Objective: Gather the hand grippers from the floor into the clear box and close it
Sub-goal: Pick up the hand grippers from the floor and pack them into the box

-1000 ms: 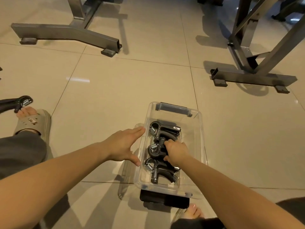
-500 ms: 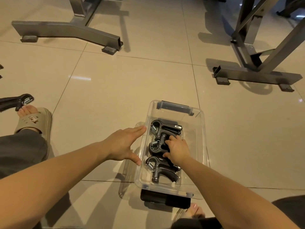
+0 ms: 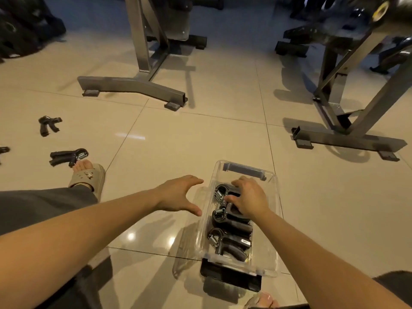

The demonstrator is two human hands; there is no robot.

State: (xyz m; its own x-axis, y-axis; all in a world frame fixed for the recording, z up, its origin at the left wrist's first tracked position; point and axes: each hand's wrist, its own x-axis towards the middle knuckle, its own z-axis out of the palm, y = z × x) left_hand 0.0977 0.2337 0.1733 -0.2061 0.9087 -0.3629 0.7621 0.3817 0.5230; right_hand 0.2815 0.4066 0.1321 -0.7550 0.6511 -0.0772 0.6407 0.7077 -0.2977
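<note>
The clear box (image 3: 270, 230) stands open on the tiled floor in front of me. Three black hand grippers lie in it: a far one (image 3: 219, 192), a middle one (image 3: 231, 221) and a near one (image 3: 227, 244). My right hand (image 3: 249, 199) is inside the box, its fingers curled over the far gripper. Just outside the box's left wall hovers my left hand (image 3: 178, 194), open and holding nothing. The clear lid (image 3: 188, 241) leans against the box's left side. Two more grippers (image 3: 48, 126) (image 3: 66, 156) lie on the floor at the left, and part of another (image 3: 3, 150) shows at the frame edge.
My sandalled left foot (image 3: 89, 177) rests beside the nearer floor gripper. Toes (image 3: 263, 301) show just below the box. Grey metal rack feet stand on the floor at the back left (image 3: 133, 86) and at the right (image 3: 347, 139). Dark gym gear fills the far background.
My right hand has moved from the middle gripper to the far one inside the box. My view has lifted, bringing the floor grippers at the left into sight. The left hand has barely moved.
</note>
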